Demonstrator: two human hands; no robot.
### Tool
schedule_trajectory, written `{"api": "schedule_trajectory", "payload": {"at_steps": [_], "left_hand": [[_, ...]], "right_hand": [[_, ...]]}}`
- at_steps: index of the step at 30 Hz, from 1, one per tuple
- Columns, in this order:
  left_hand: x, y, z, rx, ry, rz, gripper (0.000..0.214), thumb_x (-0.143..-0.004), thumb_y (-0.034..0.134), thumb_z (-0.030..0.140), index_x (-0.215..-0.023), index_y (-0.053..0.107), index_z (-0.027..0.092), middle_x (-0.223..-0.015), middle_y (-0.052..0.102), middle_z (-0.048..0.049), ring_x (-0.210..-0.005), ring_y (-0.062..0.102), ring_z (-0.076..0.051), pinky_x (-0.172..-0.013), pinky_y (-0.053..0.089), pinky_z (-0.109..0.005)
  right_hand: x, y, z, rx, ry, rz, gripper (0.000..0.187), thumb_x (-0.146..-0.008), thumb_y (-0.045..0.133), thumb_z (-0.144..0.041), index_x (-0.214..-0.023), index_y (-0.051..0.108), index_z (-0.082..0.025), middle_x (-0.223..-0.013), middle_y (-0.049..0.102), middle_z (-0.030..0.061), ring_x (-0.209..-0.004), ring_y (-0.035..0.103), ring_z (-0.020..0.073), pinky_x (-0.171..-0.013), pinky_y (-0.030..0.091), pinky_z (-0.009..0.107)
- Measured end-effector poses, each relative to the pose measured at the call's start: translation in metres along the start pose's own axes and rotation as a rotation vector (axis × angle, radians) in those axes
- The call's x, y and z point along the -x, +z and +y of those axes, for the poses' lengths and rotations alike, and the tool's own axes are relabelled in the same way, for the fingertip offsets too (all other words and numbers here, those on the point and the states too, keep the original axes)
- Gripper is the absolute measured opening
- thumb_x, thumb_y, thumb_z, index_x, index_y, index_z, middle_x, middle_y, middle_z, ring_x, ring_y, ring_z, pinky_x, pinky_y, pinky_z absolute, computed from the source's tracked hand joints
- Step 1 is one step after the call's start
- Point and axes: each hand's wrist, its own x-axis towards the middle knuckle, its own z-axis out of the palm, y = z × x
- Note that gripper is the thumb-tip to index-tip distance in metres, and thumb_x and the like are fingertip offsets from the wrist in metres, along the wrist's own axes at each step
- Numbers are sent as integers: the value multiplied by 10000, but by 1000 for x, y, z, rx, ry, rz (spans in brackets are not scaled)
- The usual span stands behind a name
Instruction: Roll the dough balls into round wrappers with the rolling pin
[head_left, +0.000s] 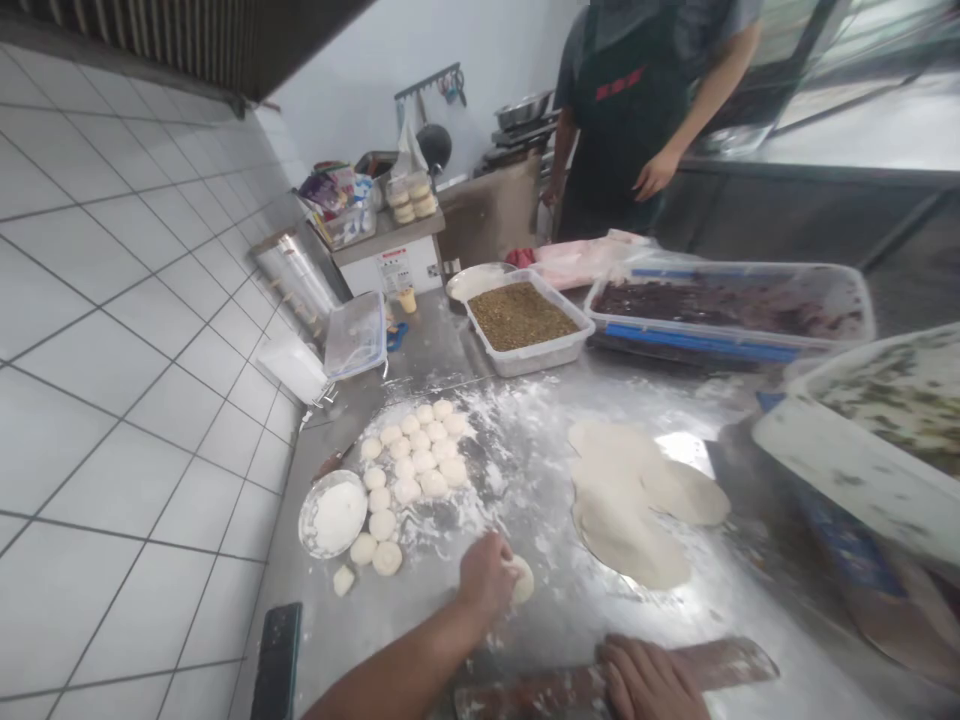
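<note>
My left hand (486,575) is closed on a small dough ball (523,580) that rests on the floured steel table (525,620). My right hand (649,682) lies wrapped over a dark wooden rolling pin (720,662) at the near edge. Several more dough balls (412,455) lie in a cluster to the left, beside a small bowl of flour (334,513). Flat rolled dough rounds (630,495) overlap to the right of my left hand.
A tub of brown filling (523,318), a long tray of dark filling (727,310) and a white tub of greens (877,420) stand behind and right. Another person in a dark apron (637,110) stands at the far end. A phone (276,660) lies near the tiled wall (112,350).
</note>
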Motion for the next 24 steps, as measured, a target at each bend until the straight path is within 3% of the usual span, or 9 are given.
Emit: {"api": "schedule_trajectory", "payload": {"at_steps": [4, 8, 12, 15, 18, 21, 24], "left_hand": [[7, -14, 0, 23, 90, -87, 270, -620, 593, 310, -868, 512, 239, -907, 526, 14, -904, 439, -145, -835, 317, -251], [-9, -14, -7, -9, -29, -59, 385, -665, 544, 364, -991, 459, 177, -1030, 460, -77, -1013, 362, -217, -890, 247, -356], [-15, 6, -6, -26, -68, -161, 233, -653, 559, 323, -813, 511, 160, -894, 521, -63, -917, 443, -201, -819, 315, -322], [-11, 27, 6, -9, -37, -296, 309, -641, 569, 308, -904, 507, 160, -833, 567, -37, -768, 509, -151, -700, 375, -254], [-10, 39, 19, -8, 24, -436, 364, -613, 589, 339, -920, 536, 150, -801, 601, -35, -712, 531, -151, -668, 387, -244], [-15, 34, 23, -38, 80, -521, 251, -653, 535, 351, -783, 603, 147, -755, 621, -54, -736, 540, -192, -704, 383, -284], [-20, 19, 16, -69, 92, -529, 250, -702, 467, 324, -807, 616, 152, -844, 627, -71, -828, 530, -209, -759, 369, -303]], "right_hand": [[-4, -9, -15, -54, 149, -62, 219, -813, 356, -221, -816, 573, -201, -861, 572, 40, -834, 470, 183, -780, 278, 348], [-5, -14, -20, -67, 176, -68, 226, -819, 338, -215, -826, 563, -187, -878, 555, 51, -848, 449, 178, -795, 269, 340], [0, -24, -24, -21, 195, -81, 215, -816, 335, -211, -805, 546, -177, -870, 538, 52, -843, 430, 173, -805, 258, 333], [-8, -26, -32, 25, 273, -94, 199, -811, 346, -220, -753, 528, -167, -789, 519, 53, -797, 418, 177, -783, 255, 335], [-37, -18, -35, 63, 379, -91, 190, -810, 350, -228, -743, 510, -149, -751, 495, 66, -771, 405, 191, -721, 260, 333], [-68, -8, -31, 91, 442, -78, 192, -817, 332, -214, -789, 502, -129, -797, 489, 89, -794, 400, 201, -676, 261, 319], [-66, -11, -33, 93, 435, -66, 181, -815, 342, -224, -800, 502, -142, -814, 489, 81, -794, 401, 193, -676, 266, 310]]}}
